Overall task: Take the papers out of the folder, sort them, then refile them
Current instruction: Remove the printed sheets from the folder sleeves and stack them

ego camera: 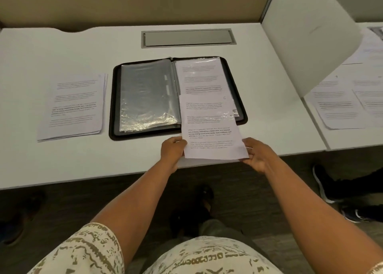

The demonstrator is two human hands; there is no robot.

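A black zip folder (178, 96) lies open flat on the white tabletop (62, 166), about the middle of the view. Its left half shows a stack of shiny, empty clear sleeves (147, 95); its right half holds a printed page under plastic (200, 74).

A single printed sheet (211, 126) is held over the folder's right half, its upper part overlapping the lower part of that half and its lower part reaching out past the folder's near edge toward 6 o'clock. A handwritten mark sits near its top right corner; it is too faint to be sure of.

The left hand (173, 149) has its grip on the sheet's lower left edge, fingers curled at the paper's margin. The right hand (256, 153) pinches the lower right corner, thumb on top and fingers beneath. Both grips are clamped on the same sheet.

At 9 o'clock from the folder, just beside it but not touching, lies a small pile of printed papers (74, 106), squared loosely, edges slightly fanned.

At 12 o'clock from the folder a grey cable hatch (187, 38) is set into the tabletop. At 3 o'clock a white divider panel (306, 39) stands upright, and beyond it more printed sheets (339, 106) are spread on the neighbouring surface.
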